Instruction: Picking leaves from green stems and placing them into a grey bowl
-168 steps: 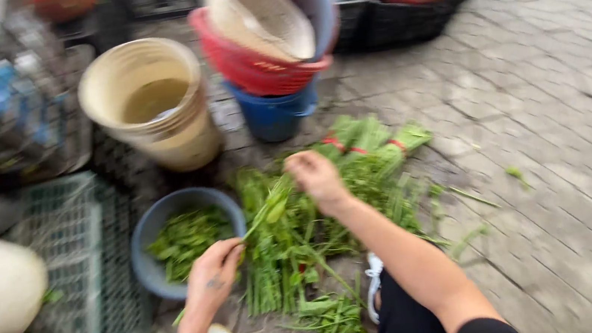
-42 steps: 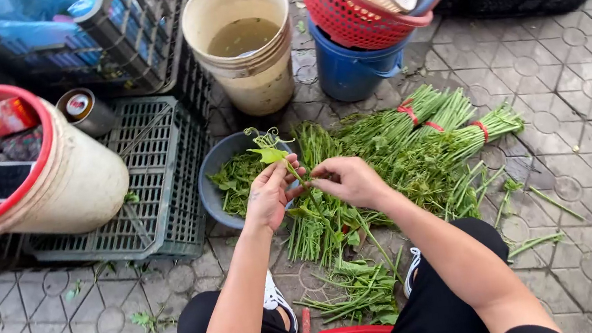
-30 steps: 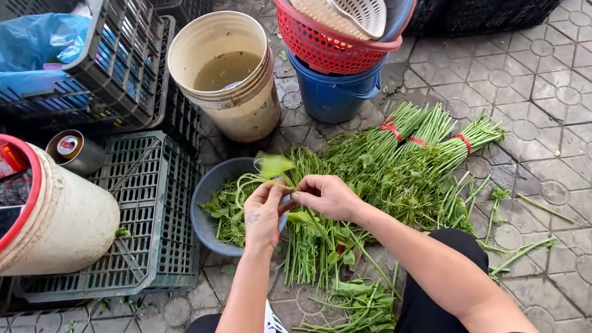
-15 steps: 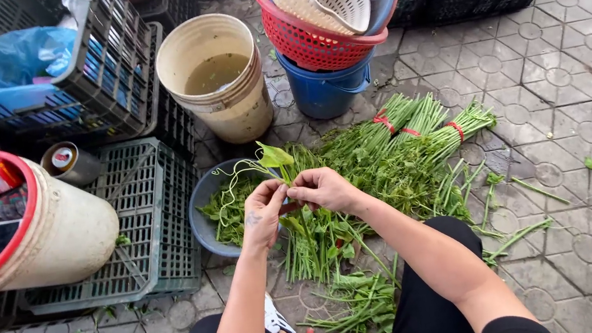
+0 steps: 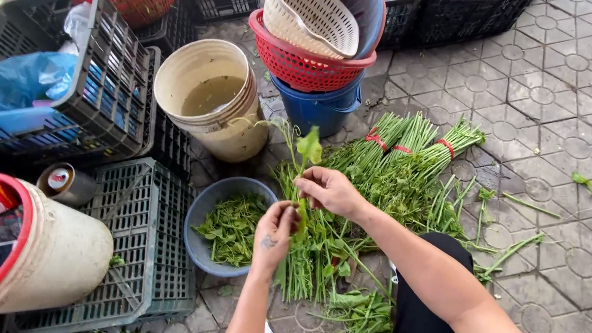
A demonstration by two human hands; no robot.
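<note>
Currently, a leafy green stem is pinched between the closed left hand and closed right hand; a blue bowl sits just left of them.

The floor is grey patterned paving, and on it lies a spread of green stalks, some bunches bound with red bands, with loose stems scattered to the right and near the bottom edge. Just left of the greens sits a blue bowl of picked leaves, beside a flat grey crate that carries a cream bucket with a red rim. Further back stand a cream bucket of murky water, a blue bucket bearing stacked baskets, and black crates.
</note>
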